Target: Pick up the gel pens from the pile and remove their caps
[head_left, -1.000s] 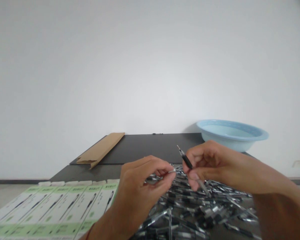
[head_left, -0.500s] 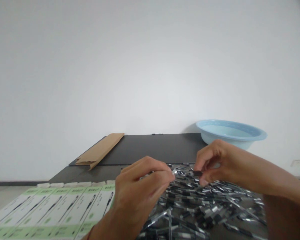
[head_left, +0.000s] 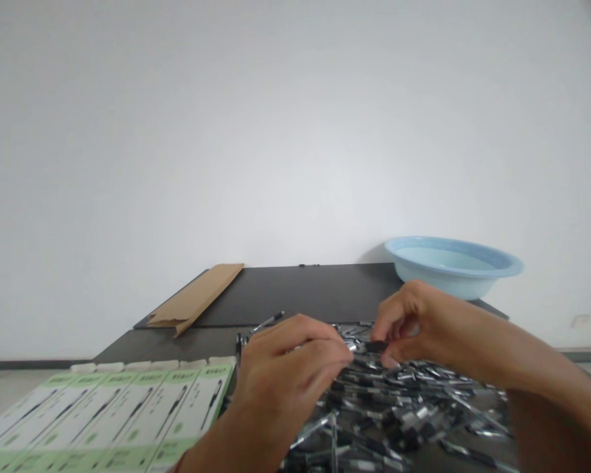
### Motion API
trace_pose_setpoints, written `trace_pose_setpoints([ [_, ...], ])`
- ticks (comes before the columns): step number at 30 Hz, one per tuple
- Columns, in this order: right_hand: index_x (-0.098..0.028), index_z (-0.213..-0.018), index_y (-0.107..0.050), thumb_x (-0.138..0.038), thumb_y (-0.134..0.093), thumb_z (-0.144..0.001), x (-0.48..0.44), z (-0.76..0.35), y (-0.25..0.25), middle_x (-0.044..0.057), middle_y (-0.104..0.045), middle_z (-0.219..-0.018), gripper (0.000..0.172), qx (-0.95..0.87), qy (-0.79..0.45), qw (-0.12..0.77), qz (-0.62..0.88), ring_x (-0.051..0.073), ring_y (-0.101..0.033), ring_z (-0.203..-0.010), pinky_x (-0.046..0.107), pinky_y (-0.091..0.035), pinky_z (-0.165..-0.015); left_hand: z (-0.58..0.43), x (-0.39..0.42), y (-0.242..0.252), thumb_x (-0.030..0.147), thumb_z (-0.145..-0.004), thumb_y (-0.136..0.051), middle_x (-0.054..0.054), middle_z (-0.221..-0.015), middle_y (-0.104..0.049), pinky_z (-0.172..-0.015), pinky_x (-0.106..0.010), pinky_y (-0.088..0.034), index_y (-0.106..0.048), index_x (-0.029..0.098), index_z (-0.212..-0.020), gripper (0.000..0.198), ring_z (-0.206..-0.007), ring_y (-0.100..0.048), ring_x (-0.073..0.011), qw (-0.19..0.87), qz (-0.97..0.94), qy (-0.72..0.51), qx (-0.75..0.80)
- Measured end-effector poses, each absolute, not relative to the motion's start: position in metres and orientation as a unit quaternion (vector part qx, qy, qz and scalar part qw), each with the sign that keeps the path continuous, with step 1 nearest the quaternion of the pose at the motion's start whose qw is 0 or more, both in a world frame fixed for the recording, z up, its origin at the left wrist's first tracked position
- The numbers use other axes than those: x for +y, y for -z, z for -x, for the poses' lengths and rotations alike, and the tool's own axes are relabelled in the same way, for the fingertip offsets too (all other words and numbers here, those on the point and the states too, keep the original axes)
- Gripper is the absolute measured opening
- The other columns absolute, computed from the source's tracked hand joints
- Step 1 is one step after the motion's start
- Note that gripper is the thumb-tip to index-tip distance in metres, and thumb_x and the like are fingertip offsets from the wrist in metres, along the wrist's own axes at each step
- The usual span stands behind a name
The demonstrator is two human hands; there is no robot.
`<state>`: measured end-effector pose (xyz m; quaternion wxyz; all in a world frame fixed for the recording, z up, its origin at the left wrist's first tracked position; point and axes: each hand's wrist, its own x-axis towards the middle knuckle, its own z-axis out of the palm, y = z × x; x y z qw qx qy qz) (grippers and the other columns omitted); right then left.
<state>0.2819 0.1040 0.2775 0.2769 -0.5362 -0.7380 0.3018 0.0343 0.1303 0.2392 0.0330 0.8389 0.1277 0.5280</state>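
Observation:
My left hand (head_left: 290, 374) is closed in a pinch, its fingertips around a slim clear pen mostly hidden by them. My right hand (head_left: 408, 325) is closed too, pinching a short black piece that looks like a pen cap (head_left: 375, 346) between thumb and finger. The cap sits close to the left fingertips, in line with the pen; whether they touch I cannot tell. Beneath both hands lies a loose heap of clear and black pens (head_left: 374, 401). One black-ended pen (head_left: 268, 321) shows just behind my left hand.
Several green-and-white pen boxes (head_left: 98, 414) stand in a row at the left. A flattened brown paper bag (head_left: 197, 295) lies on the dark table (head_left: 305, 295) at the back left. Against the wall at the back right sits a light blue basin (head_left: 453, 272).
My two hands have come closer together, the right moving left with the black cap and the left shifting slightly right. The pen behind my left hand has come into view.

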Motion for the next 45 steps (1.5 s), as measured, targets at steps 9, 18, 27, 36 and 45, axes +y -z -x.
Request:
trace_pose_setpoints([
  [9,-0.024,-0.080,-0.084,-0.018,-0.077,-0.073,0.105,-0.277,-0.280,0.002,-0.078,-0.076,0.011,-0.768,-0.272,0.264,0.516,0.018,-0.070,-0.070,0.027,-0.051,-0.061,-0.040,0.132,-0.239,0.008,-0.085,-0.077,0.006,-0.083,-0.076,-0.073,-0.018,-0.056,-0.074,0.023,-0.089,0.016,-0.074,-0.070,-0.0064,0.089,-0.851,-0.494,0.155],
  [18,-0.024,-0.080,-0.083,-0.020,-0.078,-0.074,0.106,-0.275,-0.279,0.002,-0.078,-0.074,0.009,-0.761,-0.244,0.274,0.535,0.019,-0.071,-0.069,0.029,-0.051,-0.063,-0.036,0.138,-0.235,0.016,-0.078,-0.083,0.000,-0.112,-0.076,-0.081,-0.026,-0.063,-0.068,0.030,-0.124,0.050,-0.092,-0.072,-0.0140,0.092,-0.851,-0.472,0.210],
  [27,-0.025,-0.085,-0.082,-0.019,-0.077,-0.075,0.103,-0.273,-0.276,0.003,-0.080,-0.085,0.012,-0.752,-0.195,0.259,0.574,0.021,-0.071,-0.078,0.029,-0.050,-0.067,-0.035,0.133,-0.240,0.026,-0.094,-0.066,-0.003,-0.121,-0.072,-0.087,-0.041,-0.063,-0.075,0.027,-0.086,0.012,-0.099,-0.073,-0.0200,0.038,-0.859,-0.434,0.268],
  [36,-0.028,-0.086,-0.082,-0.018,-0.077,-0.074,0.098,-0.266,-0.275,0.000,-0.079,-0.084,0.016,-0.744,-0.163,0.261,0.593,0.022,-0.072,-0.084,0.029,-0.050,-0.068,-0.034,0.132,-0.241,0.030,-0.086,-0.077,-0.007,-0.126,-0.069,-0.093,-0.048,-0.062,-0.074,0.026,-0.101,0.016,-0.110,-0.071,-0.0252,0.016,-0.851,-0.456,0.261],
  [45,-0.027,-0.090,-0.082,-0.026,-0.072,-0.087,0.084,-0.264,-0.283,0.001,-0.078,-0.086,0.011,-0.786,-0.137,0.297,0.525,0.019,-0.070,-0.082,0.029,-0.050,-0.071,-0.031,0.128,-0.251,0.017,-0.087,-0.074,0.001,-0.115,-0.072,-0.084,-0.028,-0.062,-0.073,0.027,-0.091,0.010,-0.099,-0.073,-0.0134,0.016,-0.831,-0.506,0.231],
])
